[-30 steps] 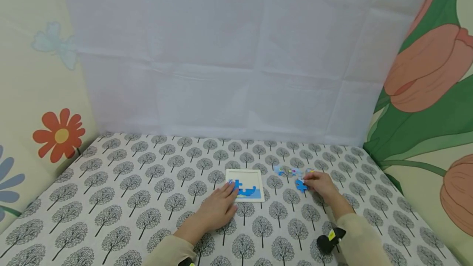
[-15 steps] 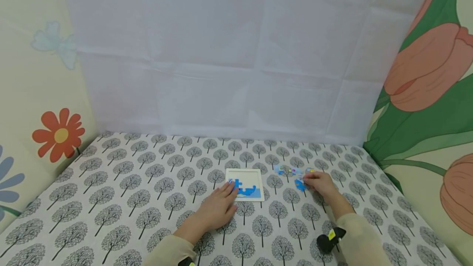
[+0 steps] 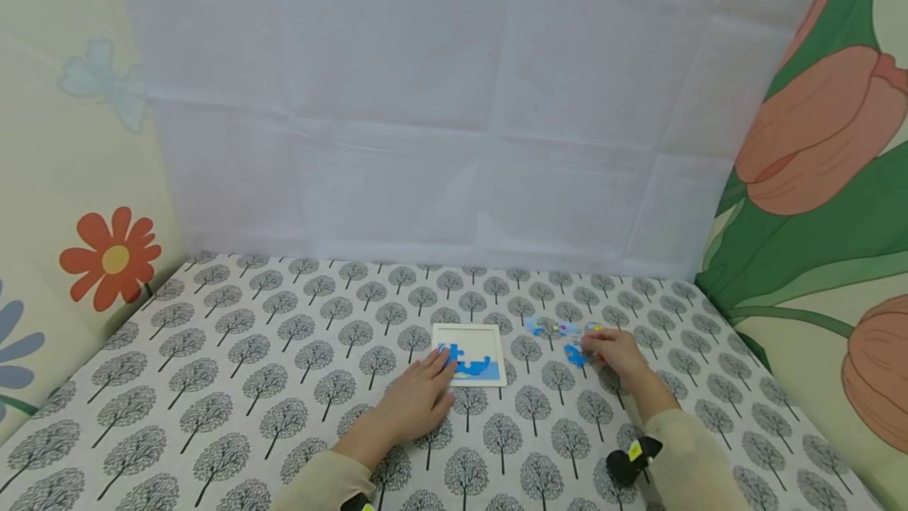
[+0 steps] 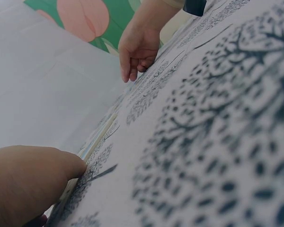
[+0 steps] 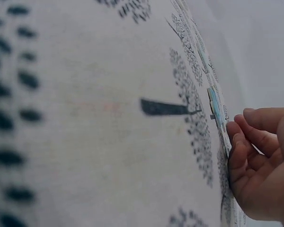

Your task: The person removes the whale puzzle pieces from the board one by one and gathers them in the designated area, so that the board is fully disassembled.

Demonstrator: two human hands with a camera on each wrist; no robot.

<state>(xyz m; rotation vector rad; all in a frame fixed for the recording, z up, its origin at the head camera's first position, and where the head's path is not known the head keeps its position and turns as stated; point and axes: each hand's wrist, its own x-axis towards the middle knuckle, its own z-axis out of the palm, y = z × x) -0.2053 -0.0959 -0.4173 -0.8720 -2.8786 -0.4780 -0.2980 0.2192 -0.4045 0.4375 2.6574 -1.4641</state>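
In the head view a white puzzle frame (image 3: 468, 331) lies on the cloth, with blue puzzle pieces (image 3: 474, 369) along its lower part. My left hand (image 3: 417, 400) rests flat over the frame's left edge, fingers outstretched, hiding that corner. To the right, my right hand (image 3: 615, 353) pinches the edge of a bright blue puzzle piece (image 3: 574, 355) with thumb and fingertips. In the right wrist view the right hand (image 5: 262, 161) has curled fingers beside a blue-topped piece (image 5: 215, 106); the exact contact is partly hidden.
Loose pale-blue puzzle pieces (image 3: 549, 327) lie beyond the right hand. A white cloth (image 3: 284, 416) with grey trees covers the table. A plain white sheet (image 3: 426, 101) hangs behind it, between flower-printed side walls.
The bright blue piece by my right fingertips has turned or tilted slightly since the first frame. Both hands stay almost in place; the left hand and frame look unchanged.
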